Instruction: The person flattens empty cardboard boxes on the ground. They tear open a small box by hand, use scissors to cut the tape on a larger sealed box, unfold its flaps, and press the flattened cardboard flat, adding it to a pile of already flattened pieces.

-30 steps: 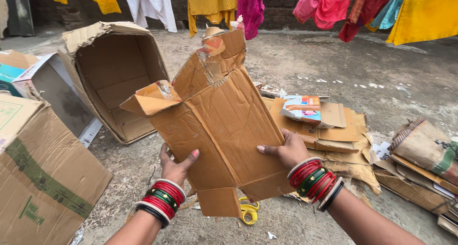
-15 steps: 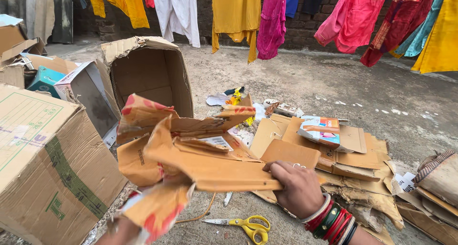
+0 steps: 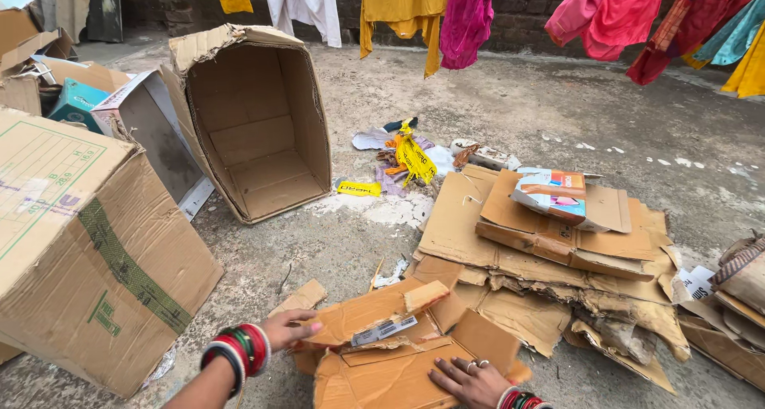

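Concrete yard, boxes crowding left, stack right. Both hands, left and right, press open-palmed on torn, flattened cardboard.

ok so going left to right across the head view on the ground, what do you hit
closed box → open box on its side → yellow wrapper litter → flattened cardboard stack → bundle at the right edge. Nearest the camera, left hand and right hand press on torn cardboard.

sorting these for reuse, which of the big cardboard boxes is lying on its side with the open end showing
The brown box at top centre: tipped over, its torn mouth faces the camera and shows a bare inside. The large printed box on the left shows only closed outer faces.
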Available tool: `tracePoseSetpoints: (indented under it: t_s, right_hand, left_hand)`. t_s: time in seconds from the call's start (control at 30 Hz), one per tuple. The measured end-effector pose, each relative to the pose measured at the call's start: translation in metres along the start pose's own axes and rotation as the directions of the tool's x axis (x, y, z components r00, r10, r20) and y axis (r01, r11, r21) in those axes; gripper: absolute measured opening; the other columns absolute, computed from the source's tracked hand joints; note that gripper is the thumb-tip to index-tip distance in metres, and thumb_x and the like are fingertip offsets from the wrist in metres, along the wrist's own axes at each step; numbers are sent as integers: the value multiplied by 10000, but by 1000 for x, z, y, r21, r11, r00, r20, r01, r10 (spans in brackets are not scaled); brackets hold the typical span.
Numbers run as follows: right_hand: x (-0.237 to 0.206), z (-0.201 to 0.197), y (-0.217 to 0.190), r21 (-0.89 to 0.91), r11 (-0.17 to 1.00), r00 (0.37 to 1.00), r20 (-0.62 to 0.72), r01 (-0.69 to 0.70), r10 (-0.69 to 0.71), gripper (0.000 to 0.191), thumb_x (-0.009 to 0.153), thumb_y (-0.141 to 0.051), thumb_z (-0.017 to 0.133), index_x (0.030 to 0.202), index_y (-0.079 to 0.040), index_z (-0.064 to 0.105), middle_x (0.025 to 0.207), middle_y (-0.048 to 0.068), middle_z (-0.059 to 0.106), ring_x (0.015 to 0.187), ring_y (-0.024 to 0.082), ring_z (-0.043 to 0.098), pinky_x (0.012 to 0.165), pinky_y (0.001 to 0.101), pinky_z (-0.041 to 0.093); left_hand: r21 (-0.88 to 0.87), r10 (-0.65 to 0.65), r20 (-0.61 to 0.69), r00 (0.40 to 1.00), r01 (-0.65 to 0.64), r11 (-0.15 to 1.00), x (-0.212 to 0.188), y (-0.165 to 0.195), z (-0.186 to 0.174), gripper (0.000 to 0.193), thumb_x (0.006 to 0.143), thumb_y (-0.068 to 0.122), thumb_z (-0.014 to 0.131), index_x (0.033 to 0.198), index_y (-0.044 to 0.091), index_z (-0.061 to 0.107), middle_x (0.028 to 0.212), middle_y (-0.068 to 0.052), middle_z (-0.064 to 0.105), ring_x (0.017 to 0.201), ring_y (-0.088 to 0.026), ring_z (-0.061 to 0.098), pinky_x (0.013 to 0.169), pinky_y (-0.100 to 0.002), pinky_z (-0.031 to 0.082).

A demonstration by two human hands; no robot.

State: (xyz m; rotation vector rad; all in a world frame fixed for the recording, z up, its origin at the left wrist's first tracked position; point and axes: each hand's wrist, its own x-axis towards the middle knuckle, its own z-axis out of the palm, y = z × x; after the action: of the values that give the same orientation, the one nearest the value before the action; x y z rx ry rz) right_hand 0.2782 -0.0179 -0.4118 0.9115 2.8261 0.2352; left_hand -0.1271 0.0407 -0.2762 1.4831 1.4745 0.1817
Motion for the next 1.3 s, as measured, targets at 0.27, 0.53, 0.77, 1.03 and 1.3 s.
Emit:
tracePoseSetpoints:
  t_s: [0.27, 0.53, 0.77, 1.03, 1.3]
  right_hand:
    - [0, 15, 2, 191, 980, 997, 61, -56, 45, 580, 1007, -279, 505, 1567, -248, 358, 1560, 187, 436, 1352, 441, 503, 993, 602, 479]
    - [48, -64, 34, 405, 886, 837, 546, -226, -36, 779, 833, -121, 712, 1556, -242, 449, 1486, 114, 534, 1284, 367, 581, 996, 505, 521]
    - [76, -87, 104, 485, 739, 707, 707, -468, -17, 811, 873, -590, 693, 1543, -246, 392, 1573, 46, 467, 1441, 267, 460, 1214, 406, 343]
    - [68, -21, 108, 92, 778, 604, 688, -622, 402, 878, 958, -771, 279, 1655, -351, -51, 1736, -59, -164, 1579, 239, -193, 1231, 685, -2]
    - [75, 4, 108, 28, 774, 526, 749, -632, 403, 836, 1003, -717, 290, 1646, -364, -110, 1731, -80, -212, 1584, 233, -216, 1205, 740, -44]
  left_hand:
    - [809, -166, 339, 926, -197, 554, 51, 9, 104, 1105, 751, 854, 426, 1642, 271, 132, 1748, 28, -33, 1590, -359, -52, 1205, -748, 116]
    - [808, -266, 335, 904, -130, 574, 75, -8, 125, 795, 940, 698, 156, 1643, 352, 23, 1733, 100, -151, 1587, -345, -145, 1226, -720, 29]
    - [800, -189, 310, 932, -148, 582, 108, -41, 125, 727, 968, 662, 78, 1641, 401, -10, 1727, 140, -171, 1587, -324, -173, 1230, -713, -39]
    - [757, -146, 313, 939, -153, 636, 109, -37, 118, 779, 945, 720, 93, 1642, 387, -8, 1730, 137, -168, 1586, -277, -213, 1220, -673, -135]
    - [823, -11, 248, 969, -204, 530, 137, -48, 187, 717, 958, 724, 276, 1554, 336, 187, 1639, 7, 61, 1461, -365, 58, 1110, -790, 79]
